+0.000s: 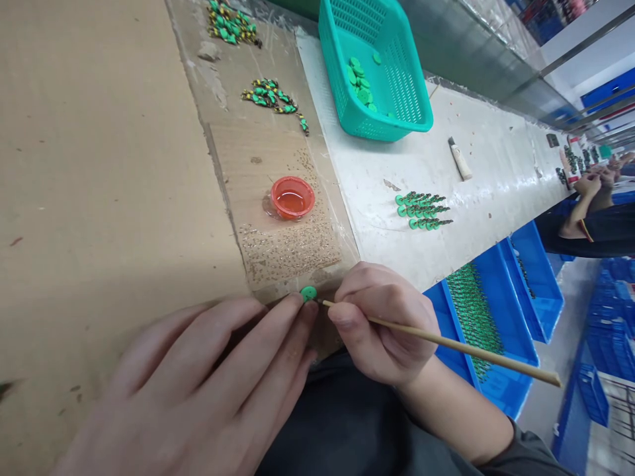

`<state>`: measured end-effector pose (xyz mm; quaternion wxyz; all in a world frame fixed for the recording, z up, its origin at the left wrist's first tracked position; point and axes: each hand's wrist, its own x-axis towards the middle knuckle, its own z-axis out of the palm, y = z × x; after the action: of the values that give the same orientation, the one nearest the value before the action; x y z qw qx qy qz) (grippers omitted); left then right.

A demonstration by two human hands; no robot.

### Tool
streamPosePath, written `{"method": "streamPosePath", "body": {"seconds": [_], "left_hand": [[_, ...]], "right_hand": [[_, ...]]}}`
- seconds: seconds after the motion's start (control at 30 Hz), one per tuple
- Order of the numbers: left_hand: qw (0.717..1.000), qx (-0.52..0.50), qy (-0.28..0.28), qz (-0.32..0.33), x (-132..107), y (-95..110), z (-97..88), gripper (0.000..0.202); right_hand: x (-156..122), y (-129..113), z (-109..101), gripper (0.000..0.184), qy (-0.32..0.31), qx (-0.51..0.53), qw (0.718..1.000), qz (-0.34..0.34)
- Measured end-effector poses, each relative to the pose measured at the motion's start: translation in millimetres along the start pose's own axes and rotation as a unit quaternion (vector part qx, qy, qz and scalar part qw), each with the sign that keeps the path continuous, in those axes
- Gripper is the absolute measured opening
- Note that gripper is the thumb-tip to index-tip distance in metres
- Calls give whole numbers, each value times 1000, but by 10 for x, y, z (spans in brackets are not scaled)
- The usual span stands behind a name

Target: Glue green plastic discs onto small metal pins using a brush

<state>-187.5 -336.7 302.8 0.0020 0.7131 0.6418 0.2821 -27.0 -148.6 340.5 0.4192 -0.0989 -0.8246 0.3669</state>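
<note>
Between the fingertips of my left hand [213, 370] is a small green disc [308, 293], pinched at the table's near edge. My right hand [384, 320] grips a thin wooden stick [461, 347], its dark tip close to the disc. Whether the tip touches the disc I cannot tell. Beyond my hands sits a small red bowl [292, 198] of clear liquid, with many tiny drops or grains spread on the board around it. Small green, yellow and dark figures [270, 96] lie farther off in a loose group.
A teal basket [381, 122] holds several green discs. Rows of green-based pieces [421, 210] stand on the white tabletop near a white tube [460, 159]. Blue trays [518, 350], one full of green pieces, are at my right. Another person's hands [595, 178] work farther down the table.
</note>
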Motion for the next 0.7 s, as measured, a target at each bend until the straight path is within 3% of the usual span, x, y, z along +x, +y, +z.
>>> {"method": "streamPosePath", "body": {"seconds": [0.33,0.57,0.7], "left_hand": [[1000,10,-11,-2,-2,11,-12,54],[1000,-6,11,-3,57,1,-11,45],[1000,-3,31,-1,120,19,-16,36]], "right_hand": [[31,28,-24,23,-3,11,1000,-11],[64,-3,-25,17,63,41,996,51],[284,-46,-96,10,71,-5,992,100]]}}
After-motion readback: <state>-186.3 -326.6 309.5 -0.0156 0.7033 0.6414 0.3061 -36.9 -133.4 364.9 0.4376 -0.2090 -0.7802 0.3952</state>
